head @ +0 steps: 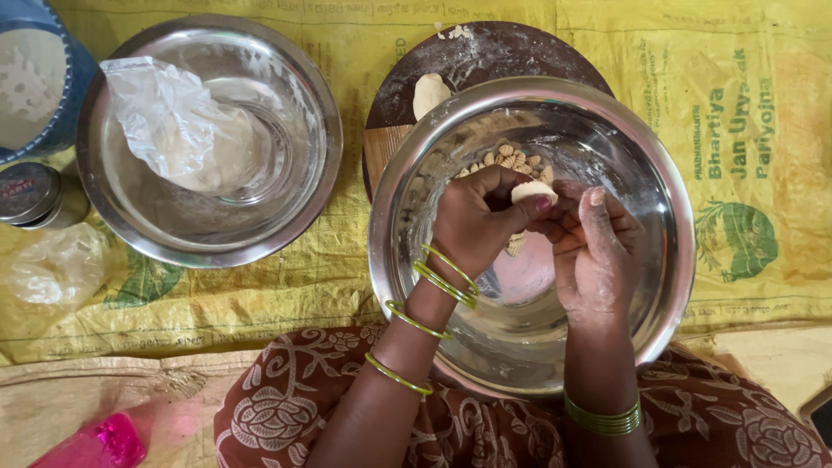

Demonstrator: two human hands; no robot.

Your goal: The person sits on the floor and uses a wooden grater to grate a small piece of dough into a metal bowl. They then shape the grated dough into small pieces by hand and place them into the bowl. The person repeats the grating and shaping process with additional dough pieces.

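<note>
Two steel bowls are seen on a yellow sack (pixel 763 78). In the left bowl (pixel 104 217) a plastic bag (pixel 173 121) is laid. Over the right bowl (pixel 667 260), a small dough piece (pixel 532 191) is pinched by the left hand (pixel 472 221) and supported by the right hand (pixel 594 251), above small shaped pieces (pixel 511 159).

Left hand (pixel 475 224) and right hand (pixel 592 251) pinch together, fingertips meeting.
</note>
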